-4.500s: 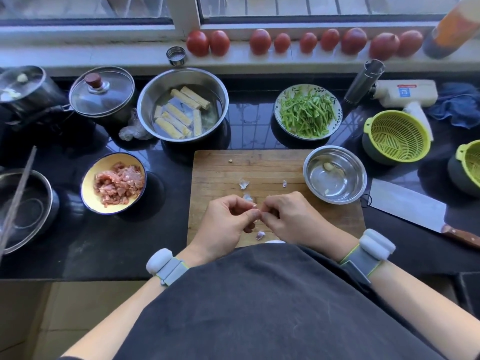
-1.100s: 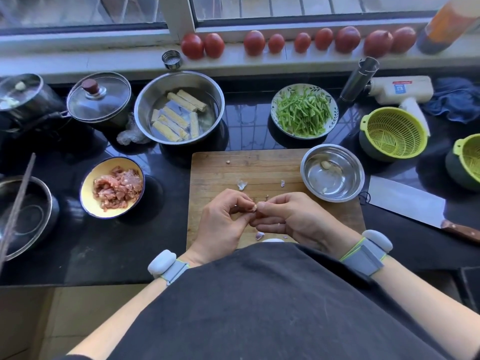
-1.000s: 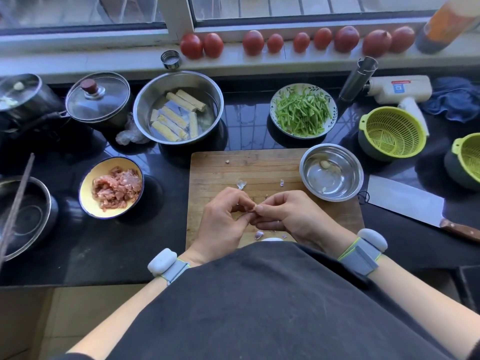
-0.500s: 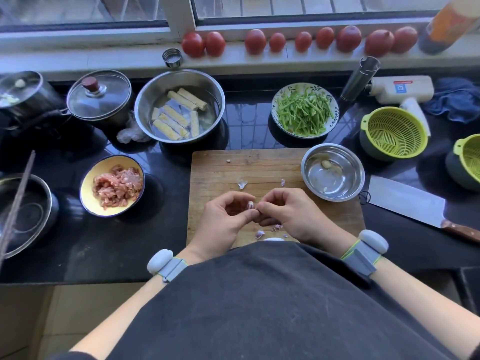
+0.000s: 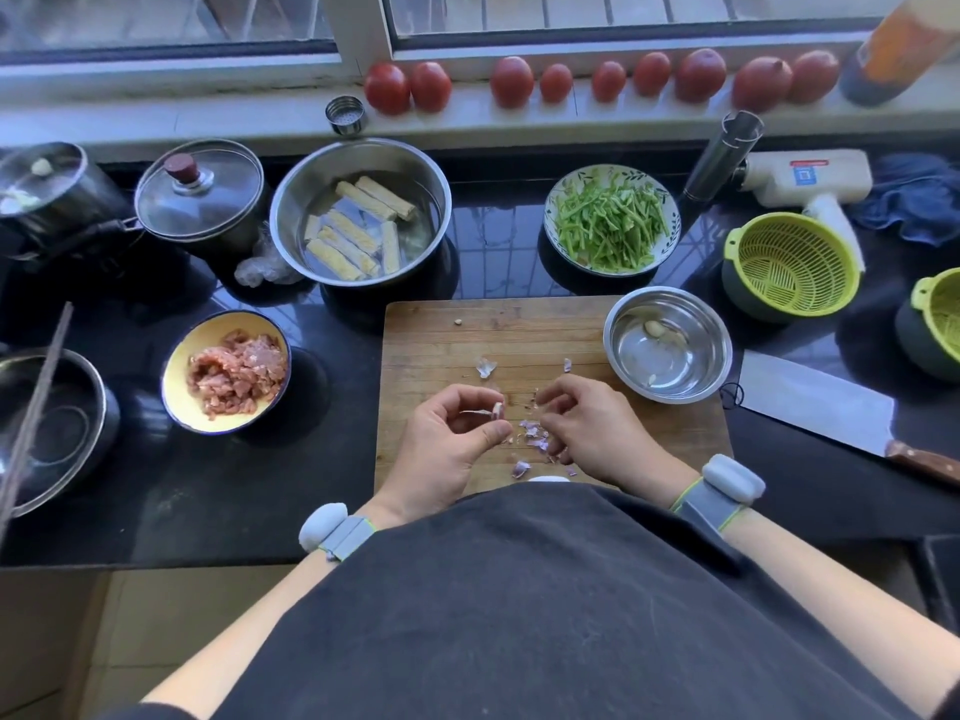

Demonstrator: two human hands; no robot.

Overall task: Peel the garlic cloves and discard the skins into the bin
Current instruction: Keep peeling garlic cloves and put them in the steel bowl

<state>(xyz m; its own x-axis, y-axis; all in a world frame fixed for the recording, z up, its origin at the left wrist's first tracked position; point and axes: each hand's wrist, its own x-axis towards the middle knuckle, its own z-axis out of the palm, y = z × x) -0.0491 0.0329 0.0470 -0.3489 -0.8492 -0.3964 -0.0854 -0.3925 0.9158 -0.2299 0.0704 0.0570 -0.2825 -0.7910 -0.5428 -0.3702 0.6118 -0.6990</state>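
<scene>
Left hand point(image 5: 447, 439), lower centre of frame: palm up, fingers curled, thumb and fingertips pinching a garlic clove point(image 5: 497, 409) with a strip of skin trailing left. Right hand point(image 5: 589, 433), just beside it: palm down, fingers bent loosely over the board point(image 5: 431, 345); whether it holds anything, cannot tell. The two hands are apart, with a small heap of purple skins point(image 5: 534, 433) on the board between them. More skin flakes lie above the hands and near the board's lower edge.

Containers:
- Steel bowl point(image 5: 667, 345), right end of board: two peeled cloves.
- Large steel basin point(image 5: 358, 213), upper centre: pale sticks in water, about seven.
- Patterned plate point(image 5: 612, 219), upper right: green strips.
- Yellow bowl point(image 5: 226, 371), left of the board: minced meat.
- Two green colanders point(image 5: 792, 262), right edge: nothing seen inside.
- Lidded pot point(image 5: 200, 192), upper left.

Nine tomatoes point(image 5: 511, 80) in a row on the sill, top of frame. One cleaver point(image 5: 821, 407) flat on the table, right of the board. No bin in view.
</scene>
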